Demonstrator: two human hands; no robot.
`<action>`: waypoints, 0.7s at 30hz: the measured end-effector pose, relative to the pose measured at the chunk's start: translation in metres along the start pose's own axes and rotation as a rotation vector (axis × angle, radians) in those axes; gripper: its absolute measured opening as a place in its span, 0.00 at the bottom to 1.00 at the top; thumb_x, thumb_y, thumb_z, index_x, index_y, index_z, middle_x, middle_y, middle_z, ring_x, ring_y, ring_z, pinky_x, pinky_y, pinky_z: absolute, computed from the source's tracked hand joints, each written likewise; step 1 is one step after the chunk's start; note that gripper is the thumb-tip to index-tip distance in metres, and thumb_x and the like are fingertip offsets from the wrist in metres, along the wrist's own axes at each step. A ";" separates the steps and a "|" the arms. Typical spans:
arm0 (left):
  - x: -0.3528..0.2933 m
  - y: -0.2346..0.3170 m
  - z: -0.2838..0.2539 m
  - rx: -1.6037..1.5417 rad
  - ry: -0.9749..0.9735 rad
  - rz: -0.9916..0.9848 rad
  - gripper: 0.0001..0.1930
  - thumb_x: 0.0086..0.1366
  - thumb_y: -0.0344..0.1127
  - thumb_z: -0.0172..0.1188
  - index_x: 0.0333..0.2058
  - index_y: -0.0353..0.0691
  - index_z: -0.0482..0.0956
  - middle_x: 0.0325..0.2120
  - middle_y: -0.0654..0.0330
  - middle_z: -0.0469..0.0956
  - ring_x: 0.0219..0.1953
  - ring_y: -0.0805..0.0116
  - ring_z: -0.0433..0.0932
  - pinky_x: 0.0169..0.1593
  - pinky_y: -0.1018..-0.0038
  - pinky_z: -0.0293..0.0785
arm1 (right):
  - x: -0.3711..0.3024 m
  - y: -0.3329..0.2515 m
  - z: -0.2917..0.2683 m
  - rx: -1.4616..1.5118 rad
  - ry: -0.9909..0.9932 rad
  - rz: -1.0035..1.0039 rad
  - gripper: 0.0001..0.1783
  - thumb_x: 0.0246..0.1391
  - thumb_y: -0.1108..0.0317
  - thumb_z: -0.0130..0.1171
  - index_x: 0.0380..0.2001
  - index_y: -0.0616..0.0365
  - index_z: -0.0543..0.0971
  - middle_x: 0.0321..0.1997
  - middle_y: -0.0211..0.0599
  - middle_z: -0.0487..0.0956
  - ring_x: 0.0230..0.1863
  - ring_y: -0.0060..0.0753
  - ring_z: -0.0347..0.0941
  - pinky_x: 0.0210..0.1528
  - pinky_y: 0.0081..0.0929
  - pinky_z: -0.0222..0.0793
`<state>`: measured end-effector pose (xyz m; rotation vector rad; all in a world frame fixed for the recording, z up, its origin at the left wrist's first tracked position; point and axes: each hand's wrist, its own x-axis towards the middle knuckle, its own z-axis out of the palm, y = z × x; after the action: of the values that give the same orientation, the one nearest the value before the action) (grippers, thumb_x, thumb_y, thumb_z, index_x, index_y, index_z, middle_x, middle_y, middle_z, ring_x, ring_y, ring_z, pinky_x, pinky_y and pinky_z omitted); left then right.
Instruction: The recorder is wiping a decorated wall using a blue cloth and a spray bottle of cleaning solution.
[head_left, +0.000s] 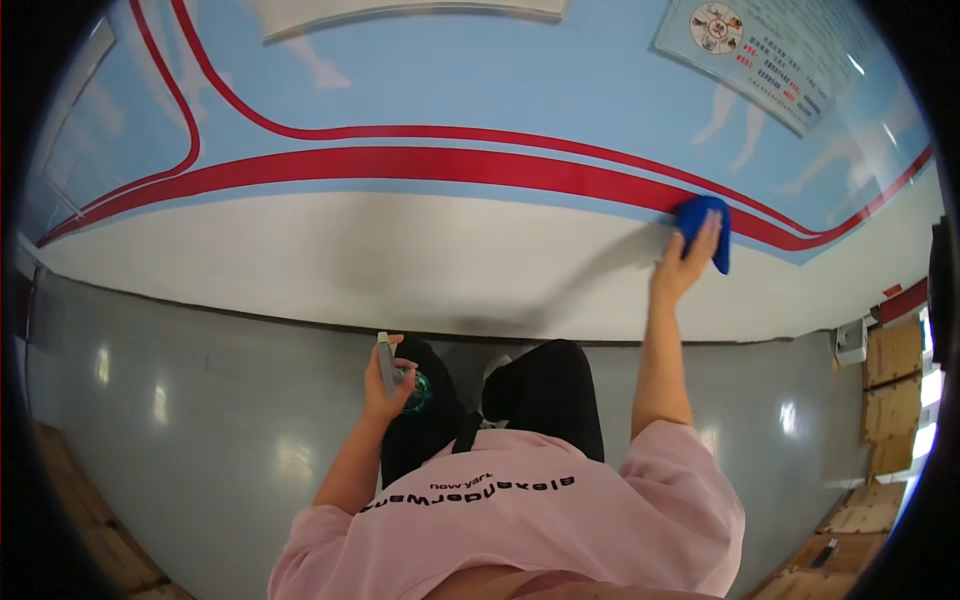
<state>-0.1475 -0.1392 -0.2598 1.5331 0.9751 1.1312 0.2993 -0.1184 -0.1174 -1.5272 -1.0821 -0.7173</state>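
My right hand is stretched out to the wall on the right. It presses a bunched blue cloth against the wide red stripe and the edge just below it. My fingers lie over the cloth, which hangs down past them on the right. Lower and to the left, my left hand is closed round a slim grey object with a pale tip, held upright by my knee. Its exact kind is too small to tell.
The wall is white below and light blue above, with posters mounted high. A grey floor meets its base. Cardboard boxes are stacked at the right, and more brown boxes stand at lower left.
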 end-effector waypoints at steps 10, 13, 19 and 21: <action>-0.002 -0.019 0.001 -0.076 0.031 0.031 0.28 0.54 0.23 0.57 0.55 0.36 0.62 0.55 0.55 0.66 0.36 0.68 0.80 0.29 0.81 0.70 | -0.064 -0.157 0.072 0.347 -0.420 -0.137 0.32 0.44 0.78 0.56 0.55 0.41 0.75 0.65 0.39 0.66 0.67 0.58 0.55 0.64 0.46 0.55; 0.000 -0.014 0.005 -0.084 0.029 0.027 0.29 0.54 0.23 0.57 0.56 0.37 0.61 0.55 0.55 0.66 0.36 0.68 0.80 0.28 0.82 0.70 | -0.064 -0.187 0.081 0.461 -0.501 -0.086 0.29 0.45 0.77 0.57 0.53 0.39 0.76 0.63 0.36 0.68 0.67 0.51 0.58 0.62 0.41 0.59; -0.001 -0.019 0.007 -0.060 0.026 0.081 0.28 0.54 0.23 0.57 0.55 0.36 0.62 0.55 0.55 0.65 0.36 0.68 0.79 0.28 0.81 0.70 | -0.052 -0.179 0.075 0.305 -0.463 -0.345 0.25 0.46 0.73 0.60 0.50 0.39 0.78 0.62 0.28 0.70 0.65 0.41 0.63 0.61 0.41 0.60; -0.003 -0.021 0.008 -0.061 0.034 0.051 0.28 0.55 0.23 0.57 0.55 0.36 0.62 0.55 0.55 0.66 0.36 0.69 0.79 0.28 0.81 0.70 | -0.045 -0.155 0.064 0.253 -0.461 -0.367 0.25 0.46 0.74 0.60 0.50 0.38 0.79 0.62 0.27 0.70 0.64 0.40 0.64 0.60 0.38 0.62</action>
<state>-0.1419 -0.1397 -0.2817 1.5018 0.9210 1.2158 0.1338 -0.0670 -0.1072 -1.3169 -1.7614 -0.4514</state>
